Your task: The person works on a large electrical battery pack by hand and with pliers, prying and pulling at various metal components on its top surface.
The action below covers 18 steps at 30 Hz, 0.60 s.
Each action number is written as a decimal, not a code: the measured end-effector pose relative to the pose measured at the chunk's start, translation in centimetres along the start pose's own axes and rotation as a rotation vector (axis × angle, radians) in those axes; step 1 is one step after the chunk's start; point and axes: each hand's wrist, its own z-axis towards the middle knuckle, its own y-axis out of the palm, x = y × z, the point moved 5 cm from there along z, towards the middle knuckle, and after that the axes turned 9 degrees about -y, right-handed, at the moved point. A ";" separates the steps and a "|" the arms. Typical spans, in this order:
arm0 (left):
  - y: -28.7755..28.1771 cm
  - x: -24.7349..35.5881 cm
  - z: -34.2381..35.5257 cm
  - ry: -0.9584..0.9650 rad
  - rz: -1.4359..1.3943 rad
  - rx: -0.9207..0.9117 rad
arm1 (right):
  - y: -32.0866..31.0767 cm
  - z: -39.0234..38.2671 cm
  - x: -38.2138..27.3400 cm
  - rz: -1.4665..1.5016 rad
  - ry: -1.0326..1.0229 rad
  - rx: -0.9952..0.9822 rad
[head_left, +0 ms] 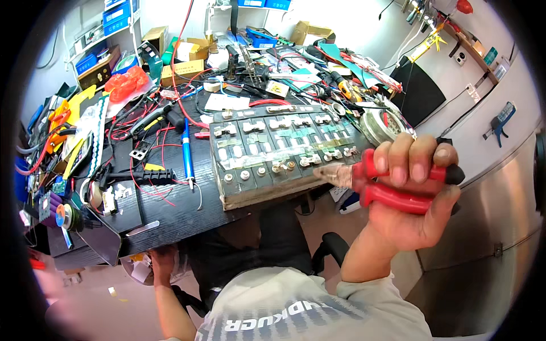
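My right hand (418, 219) is raised at the right, its fingers wrapped round the red handles of a pair of pliers (335, 174). The metal jaws of the pliers point left, toward the front right corner of a battery pack (250, 195). That pack is a block of several cells side by side, with metal terminals, connector pieces and clear tape on top. It lies at the front edge of the black table (207, 227). My left hand (164, 258) hangs low by the table's front edge, over a bin (141, 270); its fingers are hidden in shadow.
A blue pen-shaped tool (187, 152) lies left of the pack among red wires. Solder wire spools (68, 216) stand at the left. Tools, boxes and cables pile up at the back, with a yellow-and-black screwdriver (346, 88) and a wire coil (384, 126) at the right.
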 end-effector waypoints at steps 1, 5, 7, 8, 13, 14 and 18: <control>0.1 1.8 -1.0 0.012 -0.109 0.014 | -0.3 -0.5 0.1 0.031 0.025 0.028; 4.8 12.9 -7.3 -0.250 -0.237 -0.289 | -0.4 -2.6 1.4 0.264 0.199 0.050; 8.6 20.5 -10.5 -0.176 -0.365 -0.505 | -0.1 -3.9 2.4 0.332 0.288 0.068; 10.6 23.9 -11.8 -0.132 -0.418 -0.599 | 0.2 -4.6 2.7 0.375 0.329 0.072; 18.2 32.1 -13.5 -0.256 -0.646 -0.733 | -0.5 -6.8 3.0 0.374 0.411 0.148; 19.0 32.5 -13.5 -0.303 -0.665 -0.727 | -0.7 -7.0 2.9 0.368 0.405 0.141; 20.7 33.3 -13.9 -0.342 -0.775 -0.760 | -1.6 -7.2 2.3 0.333 0.392 0.167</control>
